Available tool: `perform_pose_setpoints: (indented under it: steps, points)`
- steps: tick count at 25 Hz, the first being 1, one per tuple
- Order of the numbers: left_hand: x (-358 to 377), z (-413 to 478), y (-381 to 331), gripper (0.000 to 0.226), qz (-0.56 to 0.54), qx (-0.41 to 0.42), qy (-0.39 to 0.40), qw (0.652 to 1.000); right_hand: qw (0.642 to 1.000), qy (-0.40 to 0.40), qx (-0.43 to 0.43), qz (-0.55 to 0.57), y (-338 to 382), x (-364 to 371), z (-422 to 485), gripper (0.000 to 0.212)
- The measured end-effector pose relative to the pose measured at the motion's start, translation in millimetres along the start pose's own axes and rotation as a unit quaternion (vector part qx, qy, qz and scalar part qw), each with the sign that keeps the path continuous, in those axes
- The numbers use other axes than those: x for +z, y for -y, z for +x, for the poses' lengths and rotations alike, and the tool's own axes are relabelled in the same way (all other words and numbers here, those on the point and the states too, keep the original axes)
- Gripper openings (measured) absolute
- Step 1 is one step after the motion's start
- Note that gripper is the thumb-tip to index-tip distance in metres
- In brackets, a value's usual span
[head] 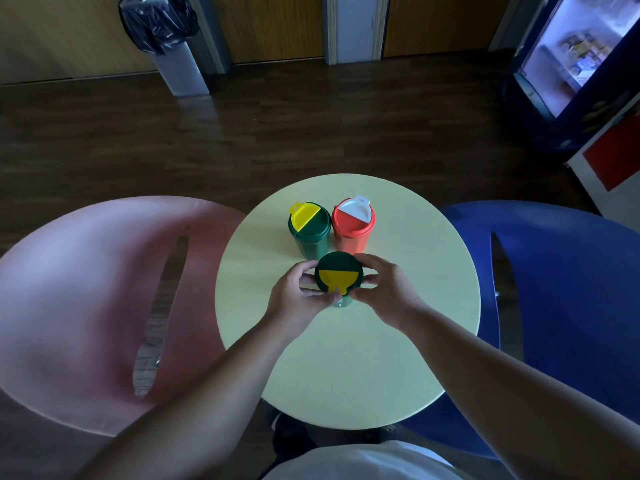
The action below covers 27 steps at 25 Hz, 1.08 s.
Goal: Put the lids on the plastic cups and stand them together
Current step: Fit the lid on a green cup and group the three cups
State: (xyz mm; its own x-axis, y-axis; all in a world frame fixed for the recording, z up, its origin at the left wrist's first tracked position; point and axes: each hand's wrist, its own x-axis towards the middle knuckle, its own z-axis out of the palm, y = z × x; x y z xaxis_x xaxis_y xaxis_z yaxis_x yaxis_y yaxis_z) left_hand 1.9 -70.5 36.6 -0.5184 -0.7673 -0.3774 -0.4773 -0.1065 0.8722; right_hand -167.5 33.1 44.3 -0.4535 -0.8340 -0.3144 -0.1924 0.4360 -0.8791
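On the round pale yellow table (pixel 346 358) stand three plastic cups. A green cup with a green-and-yellow lid (pixel 309 226) stands at the back left. Touching it on the right is a red cup with a red-and-white lid (pixel 352 226). In front of them is a second green cup (pixel 343 301), mostly hidden under its green-and-yellow lid (pixel 338 276). My left hand (pixel 299 296) grips that lid and cup from the left. My right hand (pixel 382 289) grips the lid's right edge.
A pink chair (pixel 86 299) stands left of the table and a blue chair (pixel 554 271) right of it. On the dark wooden floor behind are a bin with a black bag (pixel 166 39) and a lit drinks fridge (pixel 571 53).
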Motion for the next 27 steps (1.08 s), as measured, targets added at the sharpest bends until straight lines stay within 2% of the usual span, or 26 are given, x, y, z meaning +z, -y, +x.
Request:
perform_pose_setpoints:
  steps: [5, 8, 13, 19, 27]
  points:
    - [8.2, 6.1, -1.9, 0.073, -0.018, 0.005, -0.031, 0.999, 1.0, 0.006, 0.0, 0.02, 7.6, -3.9, 8.5, 0.056]
    - [11.2, 11.2, -5.8, 0.072, -0.015, 0.016, -0.051, 0.998, 0.999, 0.018, -0.011, 0.042, 15.1, -5.7, 16.4, 0.057]
    - [10.0, 19.7, -11.5, 0.071, 0.0, 0.021, -0.063, 0.998, 0.998, -0.003, -0.022, 0.05, 17.5, -4.1, 27.7, 0.048]
    - [13.9, 21.2, -6.0, 0.072, 0.027, 0.035, -0.071, 0.996, 0.999, -0.011, -0.024, -0.029, 11.7, -7.2, 36.5, 0.055]
    - [8.0, 23.1, -7.0, 0.072, 0.061, 0.013, -0.052, 0.997, 0.995, 0.013, -0.04, -0.09, 7.3, -12.7, 36.8, 0.053]
